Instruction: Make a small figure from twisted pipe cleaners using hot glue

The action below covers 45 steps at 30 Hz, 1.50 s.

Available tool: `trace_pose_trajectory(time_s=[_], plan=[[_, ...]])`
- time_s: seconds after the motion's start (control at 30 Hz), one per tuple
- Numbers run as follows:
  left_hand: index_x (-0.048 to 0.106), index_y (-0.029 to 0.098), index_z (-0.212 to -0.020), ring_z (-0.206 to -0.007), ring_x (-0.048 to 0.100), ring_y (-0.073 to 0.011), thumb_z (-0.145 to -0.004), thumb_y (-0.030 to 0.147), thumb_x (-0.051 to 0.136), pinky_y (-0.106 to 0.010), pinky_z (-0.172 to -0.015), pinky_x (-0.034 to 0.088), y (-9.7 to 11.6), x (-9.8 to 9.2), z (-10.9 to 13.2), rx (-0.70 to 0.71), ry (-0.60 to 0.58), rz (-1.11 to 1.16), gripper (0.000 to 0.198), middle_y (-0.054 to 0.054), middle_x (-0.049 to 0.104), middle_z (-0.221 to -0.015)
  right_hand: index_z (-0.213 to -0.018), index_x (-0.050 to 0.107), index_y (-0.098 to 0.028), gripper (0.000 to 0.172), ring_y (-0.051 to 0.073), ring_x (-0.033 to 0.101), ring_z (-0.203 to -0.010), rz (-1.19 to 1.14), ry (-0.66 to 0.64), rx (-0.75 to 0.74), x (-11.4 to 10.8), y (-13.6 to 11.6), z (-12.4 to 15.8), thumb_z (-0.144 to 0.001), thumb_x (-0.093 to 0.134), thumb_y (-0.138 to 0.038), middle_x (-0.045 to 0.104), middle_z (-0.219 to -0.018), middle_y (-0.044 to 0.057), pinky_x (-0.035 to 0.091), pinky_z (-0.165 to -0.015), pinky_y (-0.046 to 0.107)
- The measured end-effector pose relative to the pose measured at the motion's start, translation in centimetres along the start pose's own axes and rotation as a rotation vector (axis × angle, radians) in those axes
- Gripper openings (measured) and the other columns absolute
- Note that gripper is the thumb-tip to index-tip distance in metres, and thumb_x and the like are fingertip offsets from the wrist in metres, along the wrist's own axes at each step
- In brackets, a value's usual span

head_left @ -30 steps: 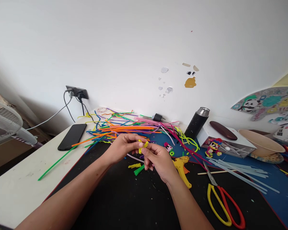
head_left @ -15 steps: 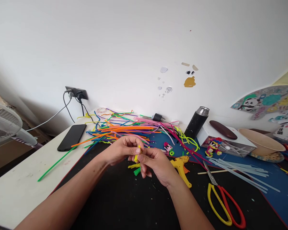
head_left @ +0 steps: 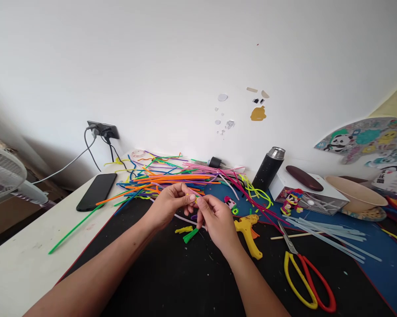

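My left hand (head_left: 172,203) and my right hand (head_left: 214,218) meet above the black mat (head_left: 172,273). Both pinch a small yellow pipe-cleaner piece (head_left: 194,199), mostly hidden between the fingertips. Just below them on the mat lie a short yellow piece (head_left: 184,230) and a short green piece (head_left: 191,236). Behind the hands spreads a pile of long coloured pipe cleaners (head_left: 172,176).
A yellow glue gun (head_left: 249,231) lies right of my right hand, with red-and-yellow scissors (head_left: 304,273) and clear glue sticks (head_left: 330,233) further right. A black phone (head_left: 97,191) and a long green pipe cleaner (head_left: 74,229) lie on the white table at left. A black flask (head_left: 267,169) stands behind.
My hands stayed together and turned the yellow piece between the fingertips; less of it shows now. The view shifted slightly.
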<state>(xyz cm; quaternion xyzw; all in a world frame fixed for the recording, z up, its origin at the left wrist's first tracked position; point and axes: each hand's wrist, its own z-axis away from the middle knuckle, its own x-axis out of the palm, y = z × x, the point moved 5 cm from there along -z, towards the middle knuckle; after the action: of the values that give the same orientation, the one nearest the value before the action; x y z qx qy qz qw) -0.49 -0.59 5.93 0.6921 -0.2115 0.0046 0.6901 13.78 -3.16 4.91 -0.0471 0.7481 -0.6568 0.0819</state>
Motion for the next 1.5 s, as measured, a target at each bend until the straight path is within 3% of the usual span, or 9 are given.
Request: trace_pose_trajectory(time_s=[0.2,0.4,0.53,0.7,0.83,1.13,1.33,1.5], plan=[[0.061,0.014,-0.072,-0.055,0.063,-0.0119,-0.066,0.042,0.095,-0.020,-0.050,0.051,-0.1,0.3,0.1,0.040,0.036,0.006,0.044,-0.001,0.068,-0.062,-0.083,0.063,-0.021,0.041,0.012,0.054,-0.043,0.030,0.019,-0.017,-0.1,0.2,0.0,-0.099,0.057,-0.058,0.056,-0.052,-0.004,0.035,-0.042,0.023],[0.062,0.014,-0.070,-0.054,0.065,-0.0129,-0.062,0.037,0.098,-0.020,-0.048,0.052,0.2,0.4,0.4,0.073,0.041,0.036,0.043,-0.002,0.071,-0.062,-0.079,0.063,-0.021,0.042,0.012,0.049,-0.039,0.011,0.058,-0.056,0.0,-0.4,0.4,-0.099,0.057,-0.058,0.045,-0.045,-0.007,0.036,-0.043,0.024],[0.061,0.014,-0.070,-0.049,0.063,-0.0116,-0.064,0.039,0.097,-0.018,-0.044,0.048,-0.5,0.4,0.3,0.020,0.038,0.179,0.044,-0.001,0.068,-0.058,-0.078,0.061,-0.022,0.042,0.011,0.044,-0.036,-0.080,0.033,-0.045,0.2,-0.6,0.6,-0.099,0.058,-0.058,0.042,-0.044,-0.009,0.031,-0.040,0.023],[0.069,0.012,-0.080,-0.056,0.067,-0.0125,-0.067,0.035,0.096,-0.018,-0.050,0.052,-1.0,0.5,0.0,-0.054,-0.039,0.212,0.037,-0.003,0.071,-0.064,-0.072,0.057,-0.022,0.046,0.010,0.042,-0.033,-0.108,0.034,-0.023,-0.3,0.0,0.1,-0.096,0.061,-0.060,0.039,-0.041,-0.009,0.028,-0.038,0.022],[0.076,0.012,-0.090,-0.063,0.069,-0.0135,-0.070,0.033,0.094,-0.021,-0.058,0.056,-0.2,0.4,0.1,0.003,-0.082,0.105,0.034,-0.005,0.074,-0.073,-0.070,0.056,-0.021,0.048,0.009,0.042,-0.033,-0.139,0.028,0.008,-0.5,0.3,-0.2,-0.095,0.063,-0.061,0.038,-0.040,-0.010,0.029,-0.038,0.022],[0.076,0.012,-0.084,-0.057,0.066,-0.0142,-0.068,0.040,0.094,-0.023,-0.053,0.053,0.2,-0.5,-0.1,0.046,0.020,0.037,0.037,-0.005,0.073,-0.068,-0.081,0.062,-0.019,0.049,0.010,0.053,-0.039,-0.175,-0.005,0.051,-0.5,0.4,-0.3,-0.095,0.059,-0.066,0.057,-0.054,-0.004,0.031,-0.037,0.020],[0.074,0.013,-0.081,-0.057,0.066,-0.0149,-0.071,0.043,0.091,-0.025,-0.054,0.054,0.1,-0.5,-0.2,0.059,0.039,-0.040,0.036,-0.004,0.071,-0.064,-0.087,0.061,-0.021,0.044,0.011,0.055,-0.044,-0.068,-0.009,-0.017,-0.4,0.0,-0.1,-0.096,0.060,-0.063,0.060,-0.063,-0.003,0.035,-0.040,0.021],[0.073,0.014,-0.079,-0.057,0.064,-0.0135,-0.071,0.043,0.091,-0.024,-0.054,0.054,-0.1,-0.4,-0.2,0.068,0.035,-0.077,0.036,-0.003,0.071,-0.067,-0.085,0.062,-0.021,0.039,0.011,0.055,-0.045,0.064,0.014,-0.057,-0.3,-0.1,0.0,-0.099,0.057,-0.058,0.056,-0.058,-0.005,0.040,-0.045,0.022]])
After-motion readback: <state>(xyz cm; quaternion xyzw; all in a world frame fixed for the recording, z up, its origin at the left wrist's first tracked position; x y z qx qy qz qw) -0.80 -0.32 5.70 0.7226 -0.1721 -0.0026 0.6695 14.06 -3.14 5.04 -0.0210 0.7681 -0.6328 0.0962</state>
